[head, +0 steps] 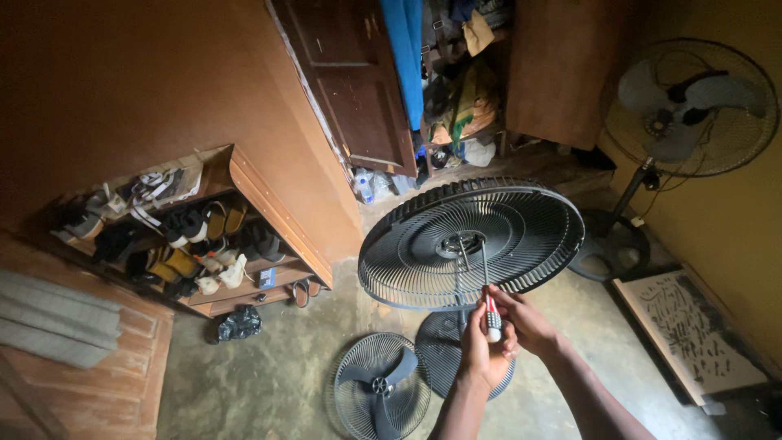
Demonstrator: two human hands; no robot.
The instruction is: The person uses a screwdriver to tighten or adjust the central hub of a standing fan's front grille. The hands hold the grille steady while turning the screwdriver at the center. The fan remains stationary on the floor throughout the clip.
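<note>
I've got both hands on the screwdriver: left hand clenched round its red/white handle, right hand gripping it too from the other side. Shaft runs up to the hub of the black fan grille, which sits tilted just above, w/ a second fan on the floor below-left.

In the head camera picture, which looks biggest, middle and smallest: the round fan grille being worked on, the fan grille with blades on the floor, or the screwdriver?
1. Round fan grille, though it is nearest the camera, which may exaggerate it.
2. Fan grille with blades on the floor.
3. Screwdriver, held by both the left hand and right hand.
</note>
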